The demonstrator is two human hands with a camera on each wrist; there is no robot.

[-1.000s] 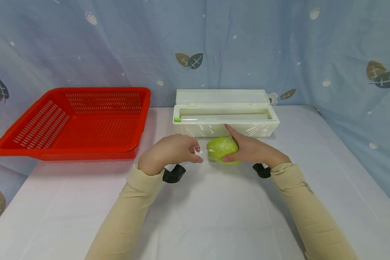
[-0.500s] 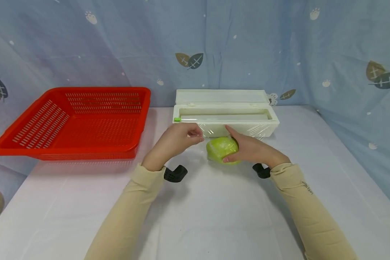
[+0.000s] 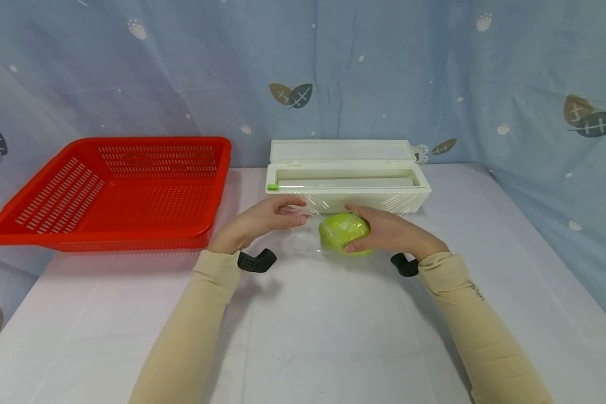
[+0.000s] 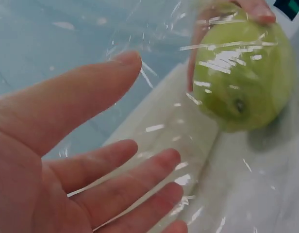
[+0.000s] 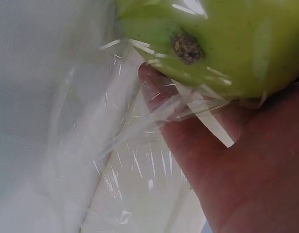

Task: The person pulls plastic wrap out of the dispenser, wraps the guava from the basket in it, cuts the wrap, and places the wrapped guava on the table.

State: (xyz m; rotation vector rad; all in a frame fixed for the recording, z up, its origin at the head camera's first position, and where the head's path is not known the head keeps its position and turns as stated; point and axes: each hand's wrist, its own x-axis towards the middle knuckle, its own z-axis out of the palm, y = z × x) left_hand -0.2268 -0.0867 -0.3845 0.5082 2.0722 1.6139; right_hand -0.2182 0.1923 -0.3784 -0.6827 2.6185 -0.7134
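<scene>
A pale green guava (image 3: 340, 230) with clear cling film over it sits on the table in front of the white wrap box (image 3: 423, 193). My right hand (image 3: 394, 233) grips it from the right, thumb at the near side; folds of cling film (image 5: 110, 145) cross its fingers in the right wrist view. To the left of the guava is my left hand (image 3: 260, 221), with film over its fingers. In the left wrist view those fingers are spread and relaxed, pinching nothing, and the guava (image 4: 241, 73) shows through the sheet.
The wrap box's lid (image 3: 340, 150) is up, with a white roll (image 3: 345, 183) inside and a green slider (image 3: 272, 187) at its left end. Film runs down over the box front. A red plastic basket (image 3: 106, 238) stands at the left on the white tablecloth (image 3: 303, 336).
My left hand went up toward the box front with its fingers pinched together, then came back a little left and loosened. The right hand keeps its grip on the guava.
</scene>
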